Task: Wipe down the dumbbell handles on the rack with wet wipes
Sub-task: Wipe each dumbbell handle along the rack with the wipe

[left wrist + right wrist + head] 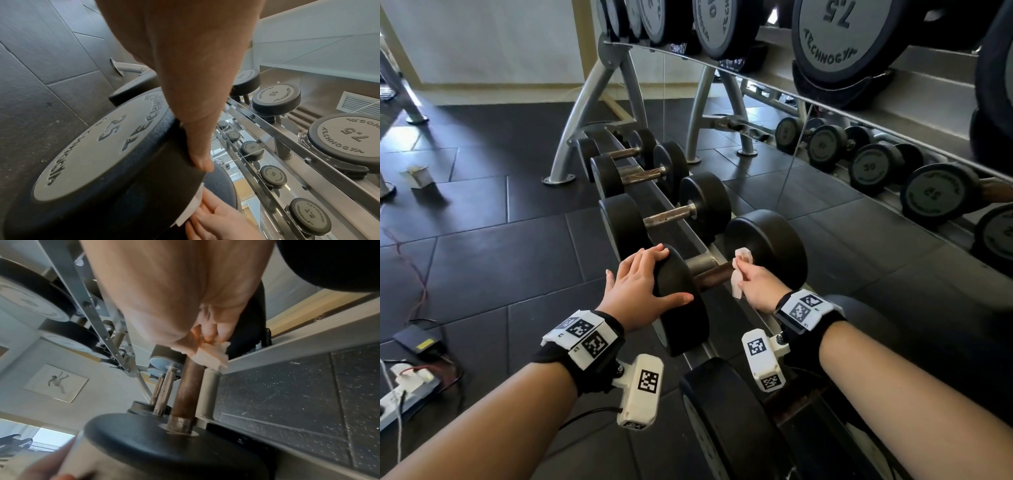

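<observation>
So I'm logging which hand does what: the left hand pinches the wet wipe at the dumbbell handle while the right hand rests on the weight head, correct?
Hands swapped. In the head view the right hand pinches the wet wipe at the dumbbell handle; the left hand rests on the weight head.

Daylight pours in from the far left, laying a pale patch on the dark floor tiles [482,212]; the head view is sharp in the middle, lines bowing hard at the edges; the mirror [859,144] throws soft reflections; both wrist views run dimmer, the near palm [174,288] smeared out of focus, corners blurred and stretched.
</observation>
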